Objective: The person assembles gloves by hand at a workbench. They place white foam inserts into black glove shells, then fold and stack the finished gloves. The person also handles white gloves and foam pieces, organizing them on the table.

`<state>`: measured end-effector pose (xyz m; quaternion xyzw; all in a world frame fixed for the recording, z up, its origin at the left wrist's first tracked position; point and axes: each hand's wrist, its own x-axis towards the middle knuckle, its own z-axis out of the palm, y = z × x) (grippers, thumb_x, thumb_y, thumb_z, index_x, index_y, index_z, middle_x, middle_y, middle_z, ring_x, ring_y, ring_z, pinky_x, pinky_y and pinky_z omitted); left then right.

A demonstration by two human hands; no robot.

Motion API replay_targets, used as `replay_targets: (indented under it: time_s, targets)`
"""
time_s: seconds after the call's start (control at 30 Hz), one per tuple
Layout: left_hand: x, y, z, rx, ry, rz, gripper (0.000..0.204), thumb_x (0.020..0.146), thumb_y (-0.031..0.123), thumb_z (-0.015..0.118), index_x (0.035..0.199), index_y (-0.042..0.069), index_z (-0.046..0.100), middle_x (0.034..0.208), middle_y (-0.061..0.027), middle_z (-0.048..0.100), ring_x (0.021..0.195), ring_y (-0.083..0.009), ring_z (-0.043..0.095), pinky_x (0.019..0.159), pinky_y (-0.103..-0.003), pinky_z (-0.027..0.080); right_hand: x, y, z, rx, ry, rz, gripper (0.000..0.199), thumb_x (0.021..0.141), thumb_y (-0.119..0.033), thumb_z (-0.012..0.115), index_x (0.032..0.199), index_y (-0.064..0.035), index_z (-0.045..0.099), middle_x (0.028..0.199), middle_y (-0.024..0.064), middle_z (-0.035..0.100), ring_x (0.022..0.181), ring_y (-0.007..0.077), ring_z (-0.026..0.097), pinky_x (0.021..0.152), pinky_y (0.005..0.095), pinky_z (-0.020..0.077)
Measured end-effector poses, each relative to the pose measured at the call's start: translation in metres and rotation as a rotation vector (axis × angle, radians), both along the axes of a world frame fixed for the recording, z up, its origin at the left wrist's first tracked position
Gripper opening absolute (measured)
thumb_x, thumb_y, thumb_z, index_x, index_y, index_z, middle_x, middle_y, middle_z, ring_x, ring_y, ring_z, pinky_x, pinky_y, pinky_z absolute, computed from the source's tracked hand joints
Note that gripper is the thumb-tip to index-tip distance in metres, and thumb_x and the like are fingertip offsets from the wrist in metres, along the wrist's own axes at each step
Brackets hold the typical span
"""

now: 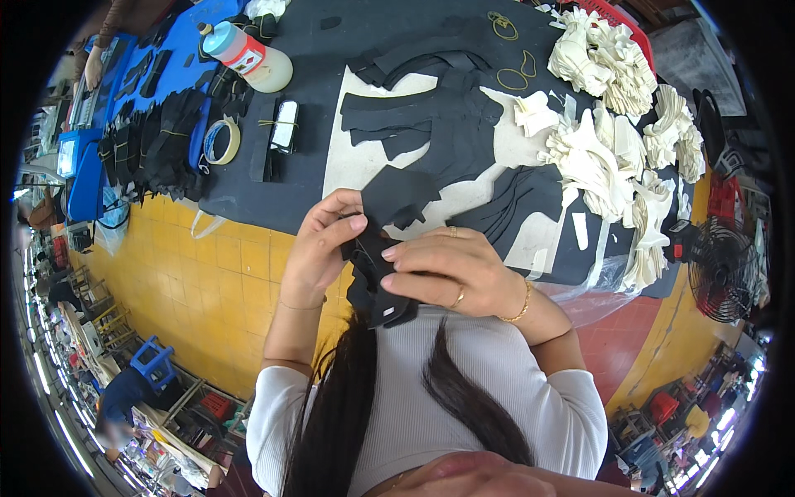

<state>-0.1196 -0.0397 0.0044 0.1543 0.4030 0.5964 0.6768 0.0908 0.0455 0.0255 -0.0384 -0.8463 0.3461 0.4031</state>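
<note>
A small bundle of black cut fabric pieces (370, 282) hangs between my two hands, in front of my chest at the table's near edge. My left hand (321, 244) pinches its upper left side between thumb and fingers. From the right, my right hand (454, 267) closes its fingers over the bundle; its thumb is mostly hidden. A small white mark shows on the bundle's lower end. Just beyond my hands, stacks of black fabric strips (464, 124) lie loosely on a pale sheet (335, 157).
Cream fabric bundles (592, 157) heap up at the right, near a red basket (638, 33). Rubber bands (518, 76) lie at the back. A bottle (265, 68), a tape roll (222, 139) and tied black bundles (161, 137) occupy the left. A black fan (722, 269) stands at right.
</note>
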Motion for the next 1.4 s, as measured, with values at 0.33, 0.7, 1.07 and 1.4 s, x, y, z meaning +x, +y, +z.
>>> replay_targets:
  time_s: [0.33,0.7,1.07,1.4]
  targets:
    - [-0.024,0.000,0.001,0.121,-0.049,0.268,0.021,0.090,-0.003,0.061,0.109,0.007,0.063,0.092,-0.0122,0.070,0.077,-0.0292,0.069,0.068,-0.038,0.052,0.021,0.012,0.012,-0.293,-0.011,-0.012,0.029,0.076,0.004,0.072,0.103,-0.0058,0.073,0.099,0.0066,0.069,0.080,0.0199,0.069,0.067,0.0292,0.0553]
    - [-0.016,-0.004,0.016,0.305,0.249,0.022,0.019,0.089,-0.008,0.059,0.107,-0.004,0.064,0.098,-0.0173,0.067,0.080,-0.0271,0.071,0.069,-0.033,0.056,0.008,0.045,0.001,-0.510,-0.144,-0.278,0.081,0.075,-0.031,0.084,0.144,-0.0074,0.048,0.120,0.0120,0.062,0.116,0.0233,0.059,0.093,0.0367,0.0461]
    - [0.017,0.010,0.039,0.201,0.499,-0.047,0.019,0.084,-0.010,0.068,0.101,-0.007,0.072,0.100,-0.0168,0.067,0.080,-0.0226,0.069,0.074,-0.031,0.059,0.064,0.013,0.022,-0.735,-0.285,-0.198,0.021,0.079,-0.003,0.078,0.099,-0.0007,0.070,0.086,0.0074,0.069,0.078,0.0171,0.066,0.071,0.0281,0.0502]
    - [0.040,0.068,0.019,0.353,0.968,-0.370,0.024,0.089,-0.005,0.058,0.107,0.002,0.074,0.107,-0.0141,0.068,0.077,-0.0215,0.067,0.067,-0.031,0.053,0.129,0.054,-0.040,-0.283,-0.789,-0.795,0.029,0.088,-0.012,0.069,0.117,-0.0094,0.069,0.096,0.0087,0.068,0.090,0.0271,0.061,0.084,0.0384,0.0422]
